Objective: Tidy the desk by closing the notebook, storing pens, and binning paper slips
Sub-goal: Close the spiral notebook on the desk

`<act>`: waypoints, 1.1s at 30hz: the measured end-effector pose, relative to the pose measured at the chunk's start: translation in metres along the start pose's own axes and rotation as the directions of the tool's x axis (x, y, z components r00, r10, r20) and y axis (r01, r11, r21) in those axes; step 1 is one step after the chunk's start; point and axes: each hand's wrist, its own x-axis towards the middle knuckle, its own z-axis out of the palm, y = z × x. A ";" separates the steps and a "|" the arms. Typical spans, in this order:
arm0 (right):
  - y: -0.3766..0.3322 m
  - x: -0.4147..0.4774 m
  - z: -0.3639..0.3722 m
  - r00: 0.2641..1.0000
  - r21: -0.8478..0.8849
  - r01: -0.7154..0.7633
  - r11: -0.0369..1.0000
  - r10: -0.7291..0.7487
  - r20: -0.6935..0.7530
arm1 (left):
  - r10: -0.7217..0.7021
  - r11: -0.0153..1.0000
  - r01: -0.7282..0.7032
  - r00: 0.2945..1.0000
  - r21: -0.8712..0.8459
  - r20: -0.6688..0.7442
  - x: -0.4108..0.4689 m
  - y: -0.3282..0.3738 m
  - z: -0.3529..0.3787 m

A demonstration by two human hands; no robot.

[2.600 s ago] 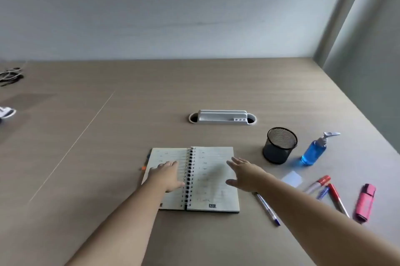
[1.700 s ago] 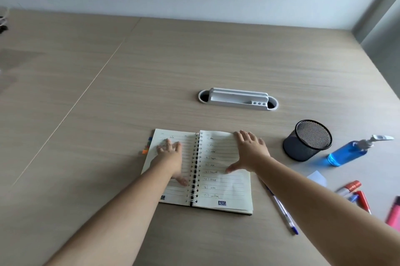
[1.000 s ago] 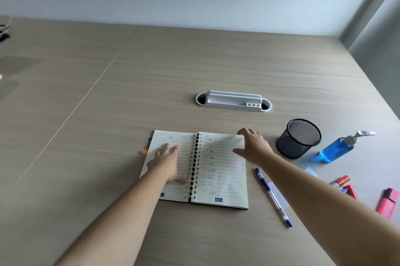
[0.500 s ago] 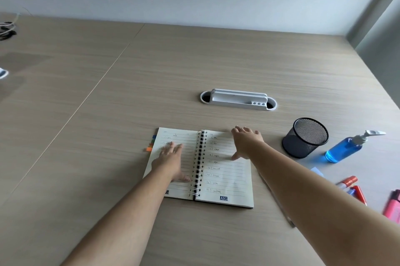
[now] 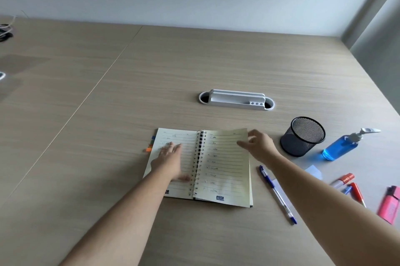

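A spiral notebook (image 5: 225,170) lies open on the desk, lined pages up. My left hand (image 5: 171,160) rests flat on its left page, fingers spread. My right hand (image 5: 258,146) pinches the top right corner of the right-hand pages, which lift slightly off the cover. A blue pen (image 5: 278,195) lies right of the notebook on a paper slip (image 5: 281,192). Another pale slip (image 5: 313,171) lies farther right. A black mesh pen cup (image 5: 303,136) stands upright beyond my right hand. Red markers (image 5: 350,185) and a pink highlighter (image 5: 389,204) lie at the right edge.
A blue sanitizer bottle (image 5: 344,146) stands right of the cup. A white cable tray (image 5: 237,99) is set into the desk behind the notebook. Coloured tabs (image 5: 149,146) stick out at the notebook's left edge. Cables (image 5: 5,32) lie at the far left.
My right hand slid from the right page to its top outer corner and took hold of the pages, which now lift slightly. My left hand stayed pressed on the left page.
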 end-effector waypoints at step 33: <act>0.007 -0.061 0.041 0.967 -0.638 0.224 0.737 -0.086 0.240 | -0.141 0.975 0.062 0.914 -0.213 -0.381 -0.034 -0.043 -0.009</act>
